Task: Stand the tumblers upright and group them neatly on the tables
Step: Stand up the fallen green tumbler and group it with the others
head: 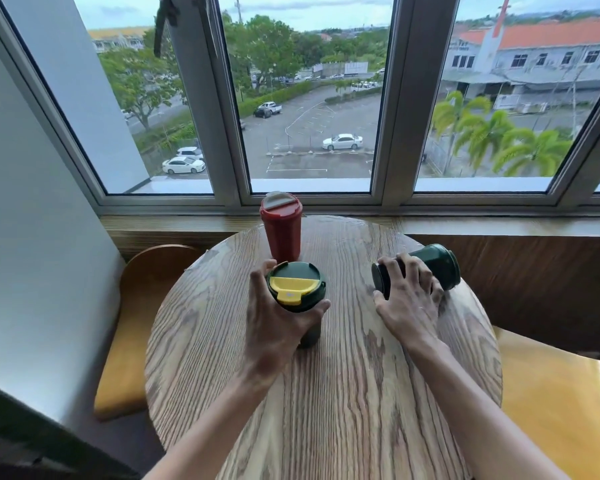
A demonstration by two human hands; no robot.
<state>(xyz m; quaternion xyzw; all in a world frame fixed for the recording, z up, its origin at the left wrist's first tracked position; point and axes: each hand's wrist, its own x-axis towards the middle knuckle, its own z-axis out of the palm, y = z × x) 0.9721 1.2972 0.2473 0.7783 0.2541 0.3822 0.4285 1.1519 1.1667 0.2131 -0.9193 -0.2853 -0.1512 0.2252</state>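
Nearest me, left hand [274, 320] grips the upright yellow-lidded tumbler [296, 287] just before the red tumbler [282, 226]; right of it, my right hand [409, 299] clasps the toppled green tumbler [437, 265].

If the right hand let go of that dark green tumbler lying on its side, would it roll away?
Probably. The dark green tumbler is round and lies sideways on a smooth wooden table. It may curve, since it looks tapered. The right hand steadies it.
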